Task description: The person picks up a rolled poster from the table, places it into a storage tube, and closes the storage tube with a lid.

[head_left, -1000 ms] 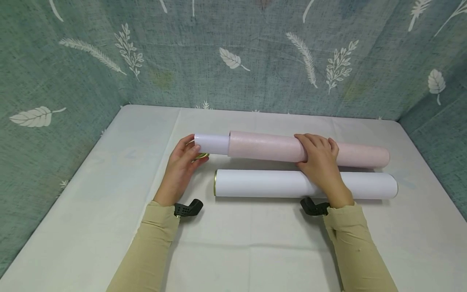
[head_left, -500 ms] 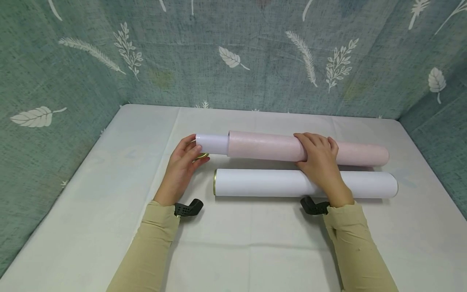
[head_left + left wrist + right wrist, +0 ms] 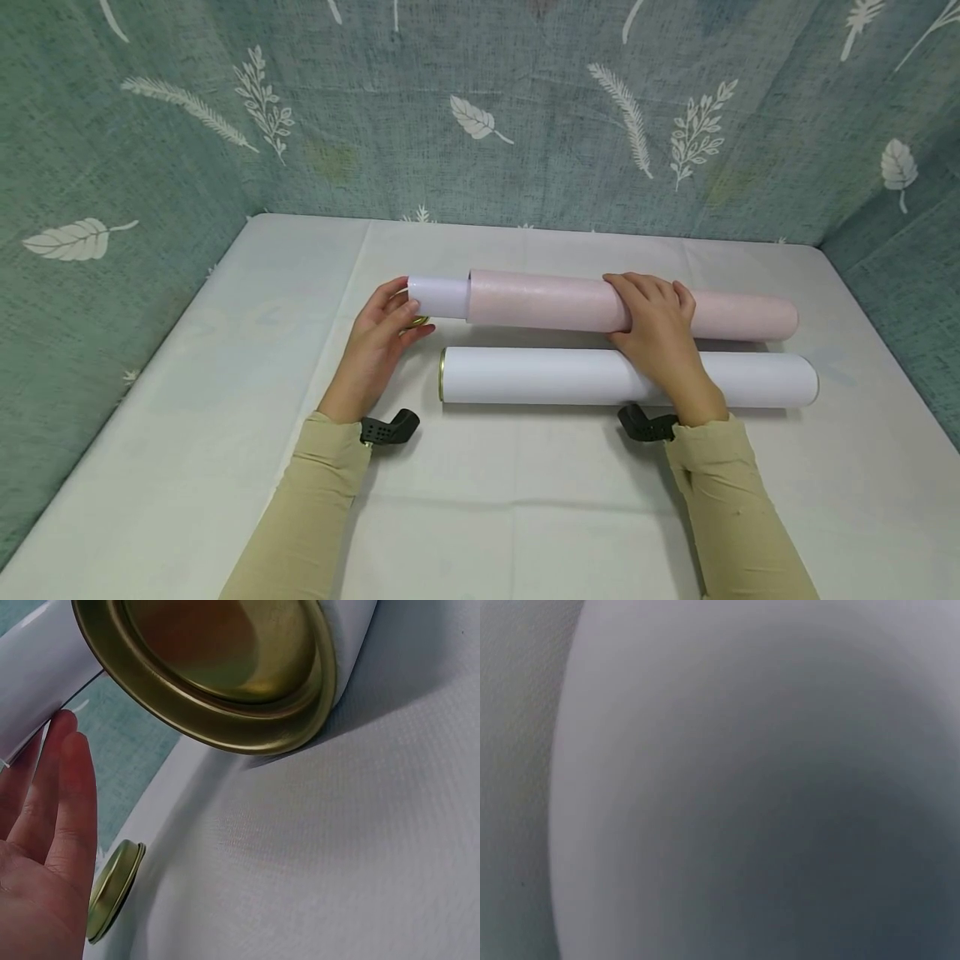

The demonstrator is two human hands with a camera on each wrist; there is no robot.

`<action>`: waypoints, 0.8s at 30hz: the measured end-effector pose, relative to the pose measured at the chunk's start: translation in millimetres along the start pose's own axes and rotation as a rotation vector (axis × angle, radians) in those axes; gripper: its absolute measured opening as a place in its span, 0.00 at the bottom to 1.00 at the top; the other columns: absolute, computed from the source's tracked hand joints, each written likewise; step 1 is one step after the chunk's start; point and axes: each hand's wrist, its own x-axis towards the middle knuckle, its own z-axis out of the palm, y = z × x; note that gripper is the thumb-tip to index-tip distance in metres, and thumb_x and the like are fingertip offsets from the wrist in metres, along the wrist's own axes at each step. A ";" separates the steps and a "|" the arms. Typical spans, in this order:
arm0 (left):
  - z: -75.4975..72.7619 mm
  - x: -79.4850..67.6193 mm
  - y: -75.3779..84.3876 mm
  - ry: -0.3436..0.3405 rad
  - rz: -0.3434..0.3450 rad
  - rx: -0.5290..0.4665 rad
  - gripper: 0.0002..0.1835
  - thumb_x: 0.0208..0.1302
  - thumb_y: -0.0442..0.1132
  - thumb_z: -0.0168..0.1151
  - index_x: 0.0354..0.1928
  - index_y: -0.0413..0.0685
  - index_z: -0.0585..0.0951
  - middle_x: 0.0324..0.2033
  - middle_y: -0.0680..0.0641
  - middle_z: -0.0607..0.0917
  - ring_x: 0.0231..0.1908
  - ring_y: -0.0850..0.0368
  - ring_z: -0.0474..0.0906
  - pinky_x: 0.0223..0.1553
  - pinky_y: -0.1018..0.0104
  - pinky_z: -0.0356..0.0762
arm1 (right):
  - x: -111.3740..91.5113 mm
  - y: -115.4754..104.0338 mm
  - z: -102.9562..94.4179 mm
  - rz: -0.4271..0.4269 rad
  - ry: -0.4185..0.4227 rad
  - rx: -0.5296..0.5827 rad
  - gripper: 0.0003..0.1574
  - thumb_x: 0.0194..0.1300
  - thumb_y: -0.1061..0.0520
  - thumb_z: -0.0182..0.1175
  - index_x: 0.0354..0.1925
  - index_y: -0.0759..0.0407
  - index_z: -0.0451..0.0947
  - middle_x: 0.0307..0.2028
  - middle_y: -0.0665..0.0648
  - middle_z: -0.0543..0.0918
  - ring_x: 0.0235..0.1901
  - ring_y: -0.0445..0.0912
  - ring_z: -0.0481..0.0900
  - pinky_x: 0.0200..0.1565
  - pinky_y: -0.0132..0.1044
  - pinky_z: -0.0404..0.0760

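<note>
A glossy white paper roll sticks out of the left end of a pink cardboard tube. My left hand holds the roll's outer end, thumb in front and fingers behind and below it. The left wrist view shows fingertips at the edge of the white roll. Over the middle of the pink tube, my right hand grips it from above. A gold metal lid lies on the table just beyond the left hand, mostly hidden in the head view.
A white tube with a gold-rimmed end lies in front of the pink one, under my right wrist. Its pale surface fills the right wrist view, blurred. Behind the white-covered table hangs a green leaf-patterned cloth.
My left hand has moved slightly right, and the white roll has slid further into the pink tube, so less of it shows. The right hand stays in place.
</note>
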 end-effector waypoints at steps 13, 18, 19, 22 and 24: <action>5.5 1.4 -1.5 -0.030 -0.021 0.012 0.25 0.62 0.38 0.55 0.61 0.48 0.61 0.55 0.40 0.67 0.52 0.45 0.69 0.51 0.51 0.67 | 0.2 -0.2 -0.5 0.002 -0.010 -0.010 0.45 0.40 0.61 0.72 0.58 0.51 0.66 0.55 0.57 0.69 0.56 0.55 0.60 0.57 0.56 0.41; 7.2 1.7 -1.9 -0.032 -0.025 0.014 0.25 0.62 0.37 0.55 0.61 0.47 0.61 0.55 0.40 0.66 0.52 0.46 0.69 0.51 0.51 0.67 | -0.9 0.5 -0.5 0.002 -0.006 -0.004 0.45 0.40 0.61 0.72 0.58 0.51 0.67 0.55 0.57 0.69 0.56 0.55 0.60 0.56 0.56 0.41; 7.2 1.7 -1.9 -0.031 -0.027 0.012 0.25 0.62 0.37 0.55 0.61 0.47 0.61 0.55 0.40 0.67 0.52 0.46 0.69 0.51 0.51 0.67 | -1.0 0.5 -0.4 0.002 -0.006 -0.001 0.45 0.40 0.61 0.72 0.58 0.51 0.67 0.55 0.57 0.69 0.56 0.55 0.60 0.56 0.56 0.41; 7.3 1.6 -2.3 -0.030 -0.031 0.017 0.25 0.62 0.37 0.55 0.61 0.47 0.61 0.56 0.40 0.67 0.51 0.46 0.69 0.51 0.50 0.67 | -0.9 0.4 -0.2 0.000 -0.008 0.000 0.45 0.40 0.61 0.72 0.58 0.51 0.66 0.55 0.57 0.68 0.56 0.55 0.60 0.56 0.56 0.41; 7.6 1.5 -2.7 -0.032 -0.034 0.022 0.25 0.63 0.38 0.55 0.61 0.47 0.61 0.56 0.40 0.67 0.52 0.46 0.69 0.51 0.50 0.66 | -0.8 0.2 -0.1 -0.001 -0.009 -0.002 0.45 0.40 0.61 0.72 0.58 0.51 0.66 0.55 0.57 0.68 0.56 0.55 0.60 0.56 0.56 0.41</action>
